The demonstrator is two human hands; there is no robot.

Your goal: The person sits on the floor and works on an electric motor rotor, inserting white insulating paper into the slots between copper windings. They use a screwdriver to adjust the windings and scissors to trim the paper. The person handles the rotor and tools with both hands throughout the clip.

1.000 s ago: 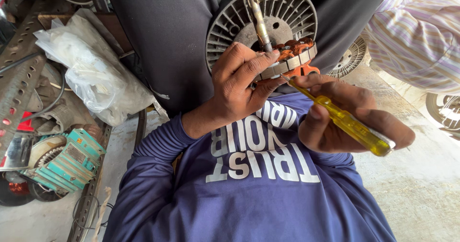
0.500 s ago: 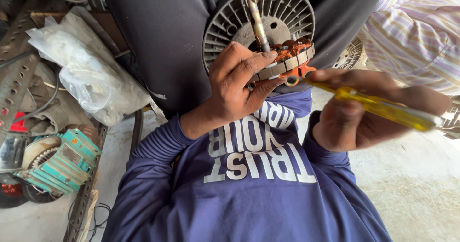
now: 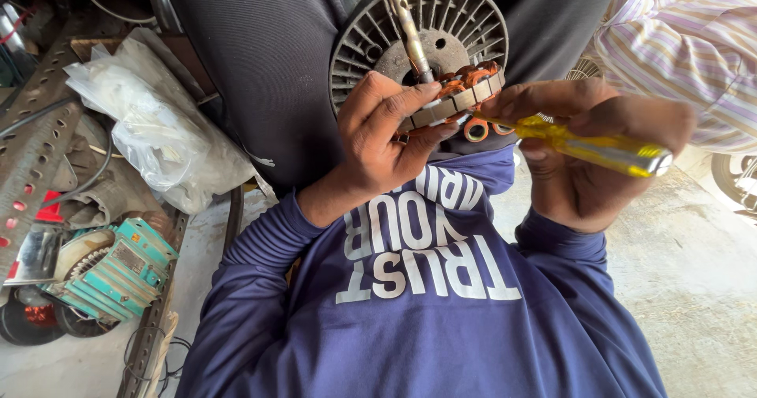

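Your left hand (image 3: 386, 142) grips the rim of the round stator with copper-orange windings (image 3: 465, 91), held against the grey finned metal motor housing (image 3: 418, 39) on your lap. Your right hand (image 3: 587, 158) is closed around a yellow-handled screwdriver (image 3: 591, 146), its tip at the windings.
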